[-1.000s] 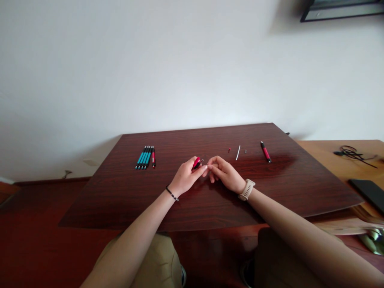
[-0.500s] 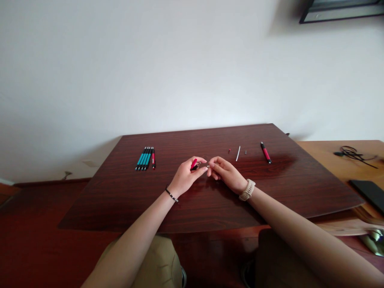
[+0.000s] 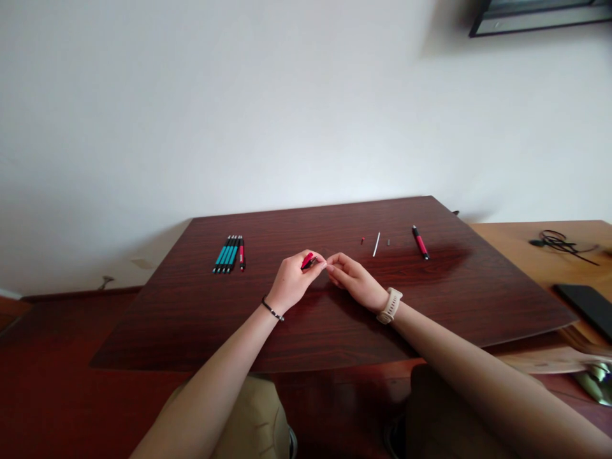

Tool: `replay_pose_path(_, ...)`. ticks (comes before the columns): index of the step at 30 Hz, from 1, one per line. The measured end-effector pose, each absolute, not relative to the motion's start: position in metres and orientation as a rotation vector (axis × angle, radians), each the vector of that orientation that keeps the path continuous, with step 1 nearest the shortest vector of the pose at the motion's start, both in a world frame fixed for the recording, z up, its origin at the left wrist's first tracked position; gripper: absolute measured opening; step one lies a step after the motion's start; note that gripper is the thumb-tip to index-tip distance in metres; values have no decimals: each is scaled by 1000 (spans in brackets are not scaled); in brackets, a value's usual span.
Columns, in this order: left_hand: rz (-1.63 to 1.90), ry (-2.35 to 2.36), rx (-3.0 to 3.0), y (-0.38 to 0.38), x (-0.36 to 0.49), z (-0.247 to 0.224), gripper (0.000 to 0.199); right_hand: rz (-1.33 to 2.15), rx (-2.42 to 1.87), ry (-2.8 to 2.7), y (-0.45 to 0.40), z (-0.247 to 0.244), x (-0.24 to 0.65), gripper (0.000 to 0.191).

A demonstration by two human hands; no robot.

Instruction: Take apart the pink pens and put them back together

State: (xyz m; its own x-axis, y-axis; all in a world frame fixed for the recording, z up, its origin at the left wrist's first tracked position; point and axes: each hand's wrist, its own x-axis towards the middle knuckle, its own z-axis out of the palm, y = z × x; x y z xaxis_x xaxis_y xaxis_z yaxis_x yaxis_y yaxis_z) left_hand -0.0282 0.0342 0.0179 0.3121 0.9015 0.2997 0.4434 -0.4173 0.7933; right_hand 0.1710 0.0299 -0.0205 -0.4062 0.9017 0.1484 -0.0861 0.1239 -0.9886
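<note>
My left hand (image 3: 292, 280) is closed round a red and black pen barrel (image 3: 308, 261), which shows between thumb and forefinger. My right hand (image 3: 356, 280) pinches with thumb and forefinger, and its tips touch those of the left hand. Whatever small piece sits at the fingertips is hidden. To the right on the table lie a tiny red part (image 3: 362, 240), a thin white ink refill (image 3: 376, 244) and a small grey piece (image 3: 389, 242). Farther right rests a whole red and black pen (image 3: 421, 243).
Several teal pens (image 3: 225, 255) lie in a row beside a red pen (image 3: 241, 254) on the dark wooden table (image 3: 191, 331). A lighter side table (image 3: 516, 245) holds a black cable (image 3: 557, 243) and a flat black object (image 3: 586, 309). The wall stands behind.
My hands have come together, and the fingertips now meet. A small light-coloured piece seen earlier at the right fingertips is now covered. The view has shifted slightly.
</note>
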Motion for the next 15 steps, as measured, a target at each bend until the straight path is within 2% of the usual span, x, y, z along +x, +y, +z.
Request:
replay_pose_path(7,1013,1131,1928,36,-7,30,26,1404,-838,-1458,31,-19,175,46)
replay_pose_path(15,1051,1131,1693,41,-6,17,35,1509,-802,-1349,28,-11,178,50)
